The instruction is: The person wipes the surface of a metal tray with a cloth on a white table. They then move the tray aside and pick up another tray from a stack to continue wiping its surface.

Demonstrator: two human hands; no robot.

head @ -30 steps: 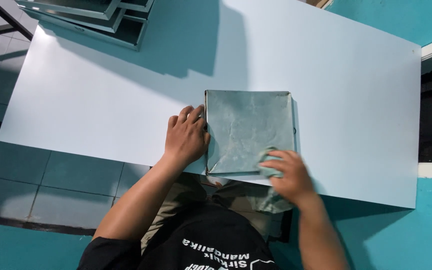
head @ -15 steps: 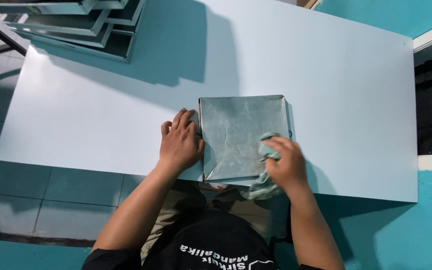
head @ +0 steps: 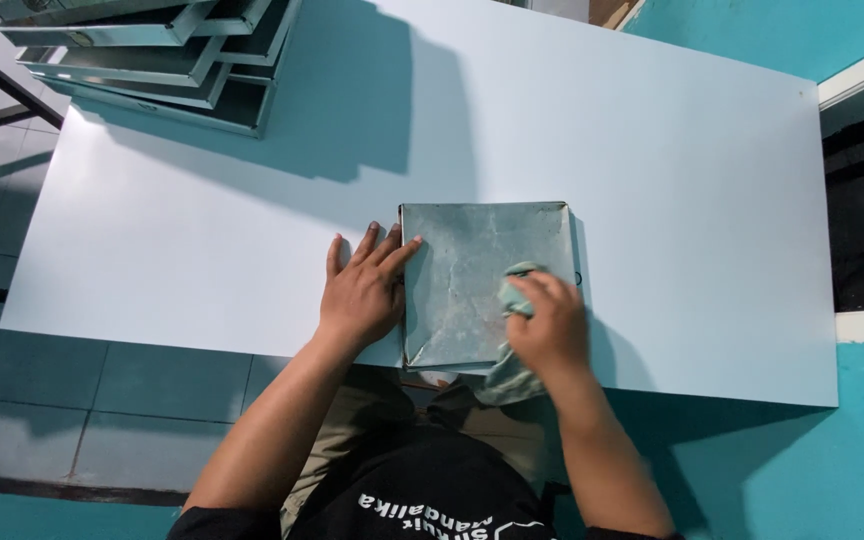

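Note:
A square grey metal tray [head: 472,270] lies on the white table [head: 652,180] at its near edge. My left hand [head: 362,290] rests flat on the table, fingers spread against the tray's left rim. My right hand [head: 550,325] presses a pale green cloth [head: 514,300] onto the tray's right part; the cloth's loose end hangs down over the table's near edge.
A stack of similar metal trays [head: 152,55] sits at the table's far left corner. Grey floor tiles show to the left, a teal wall surface to the right. My lap in dark clothing is below the table edge.
My right hand with the cloth has moved up the tray, away from its near edge. The left hand has stayed against the tray's left rim.

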